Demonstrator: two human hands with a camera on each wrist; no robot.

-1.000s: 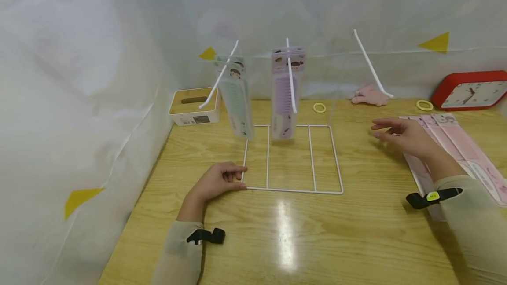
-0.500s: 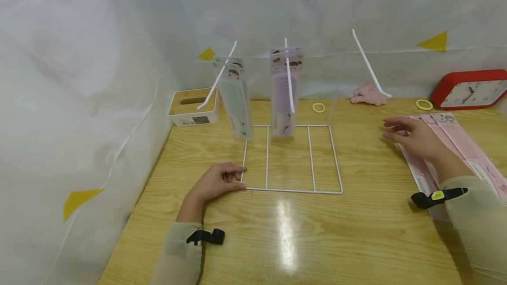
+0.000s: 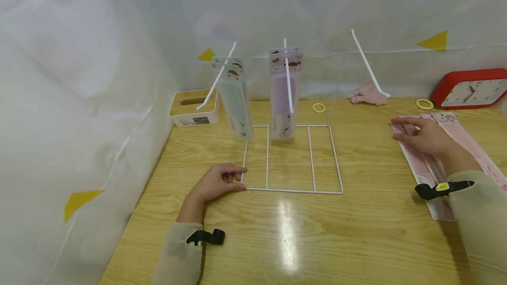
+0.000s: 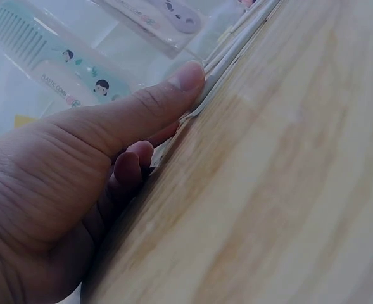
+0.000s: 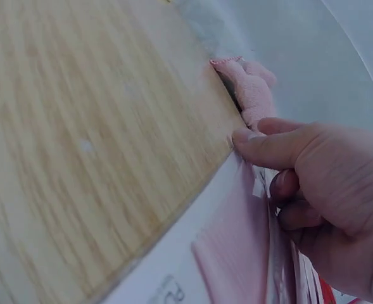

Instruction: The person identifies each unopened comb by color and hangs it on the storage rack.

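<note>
A white wire rack [image 3: 293, 191] lies flat on the wooden table, with slanted white hooks rising behind it. A green comb pack [image 3: 235, 100] and a purple comb pack [image 3: 284, 96] hang on the left and middle hooks; the right hook [image 3: 366, 63] is bare. My left hand [image 3: 240, 177] pinches the rack's front-left corner, thumb pressed on the wire [image 4: 237, 50]. My right hand [image 3: 398, 129] is on the far end of several pink comb packs [image 3: 471, 144] lying at the right. Its thumb is at the edge of the top pack [image 5: 230, 266] and its fingers curl onto it.
A wood-topped white box [image 3: 194, 107] stands at the back left. A pink plush toy [image 3: 368, 95], two yellow rings [image 3: 318, 107] [image 3: 424, 104] and a red clock [image 3: 471, 89] sit along the back. White sheeting closes in the left and rear.
My right hand moved right and came down from above the table onto the pink comb packs. The left hand and the rack stayed where they were.
</note>
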